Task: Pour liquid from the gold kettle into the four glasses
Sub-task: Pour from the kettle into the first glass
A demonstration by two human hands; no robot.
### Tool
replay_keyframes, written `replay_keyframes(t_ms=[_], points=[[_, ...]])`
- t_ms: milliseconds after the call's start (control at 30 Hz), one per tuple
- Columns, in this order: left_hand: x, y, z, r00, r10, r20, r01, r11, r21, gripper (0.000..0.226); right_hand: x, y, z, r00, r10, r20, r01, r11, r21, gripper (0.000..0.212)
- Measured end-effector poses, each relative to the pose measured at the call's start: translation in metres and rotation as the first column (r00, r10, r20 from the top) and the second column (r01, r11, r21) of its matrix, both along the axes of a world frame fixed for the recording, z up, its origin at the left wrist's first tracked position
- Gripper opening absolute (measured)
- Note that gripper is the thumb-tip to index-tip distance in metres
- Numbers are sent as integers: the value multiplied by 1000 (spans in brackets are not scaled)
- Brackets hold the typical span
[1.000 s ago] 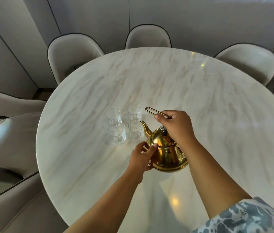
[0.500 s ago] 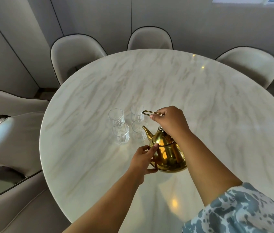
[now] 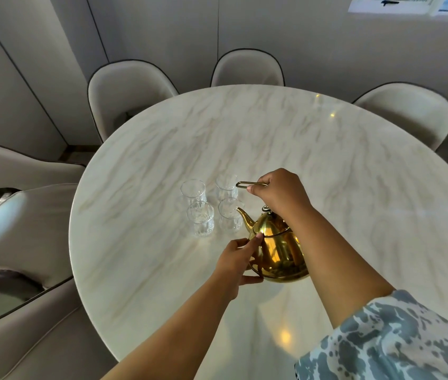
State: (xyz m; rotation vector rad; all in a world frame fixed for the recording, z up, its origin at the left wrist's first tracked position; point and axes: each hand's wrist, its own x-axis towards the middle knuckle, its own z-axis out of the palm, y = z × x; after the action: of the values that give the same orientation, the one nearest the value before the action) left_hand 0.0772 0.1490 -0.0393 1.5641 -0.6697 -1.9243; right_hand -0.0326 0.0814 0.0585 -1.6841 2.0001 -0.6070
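Note:
A gold kettle (image 3: 276, 253) is tilted toward a cluster of clear glasses on the marble table (image 3: 327, 165). My right hand (image 3: 280, 192) grips its thin wire handle from above. My left hand (image 3: 238, 260) presses against the kettle's left side and base. The spout tip sits at the rim of the near right glass (image 3: 228, 219). To the left of that stands the near left glass (image 3: 200, 222), with the far left glass (image 3: 193, 191) and far right glass (image 3: 226, 187) behind. I cannot tell whether liquid is flowing.
Cream upholstered chairs ring the round table: one at the back left (image 3: 126, 91), one at the back centre (image 3: 247, 68), one at the back right (image 3: 406, 111), and more along the left edge (image 3: 19, 215). The near table edge lies under my forearms.
The kettle has tipped further forward, and its spout has come closer to the near right glass. Both hands kept their hold on it.

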Motion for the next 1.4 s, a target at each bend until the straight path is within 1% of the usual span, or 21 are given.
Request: replay_keyframes(t_ms=[200,533,667,1400], points=[[0,1,4,1000,-15,-22,15,1000,-5,58,1,-4,6,1000,12,-24,-12,1000,28,37],[-2,3,6,999,-22,-37,22,1000,-13,60,0,-3,10,999,14,-39,-13,999,33,37],[-3,4,9,999,-27,-32,27,1000,-12,58,1,-3,13,998,17,-55,-15,999,40,37],[-1,7,17,999,-37,-31,36,999,-21,56,1,-3,17,998,22,-57,-20,999,42,40]])
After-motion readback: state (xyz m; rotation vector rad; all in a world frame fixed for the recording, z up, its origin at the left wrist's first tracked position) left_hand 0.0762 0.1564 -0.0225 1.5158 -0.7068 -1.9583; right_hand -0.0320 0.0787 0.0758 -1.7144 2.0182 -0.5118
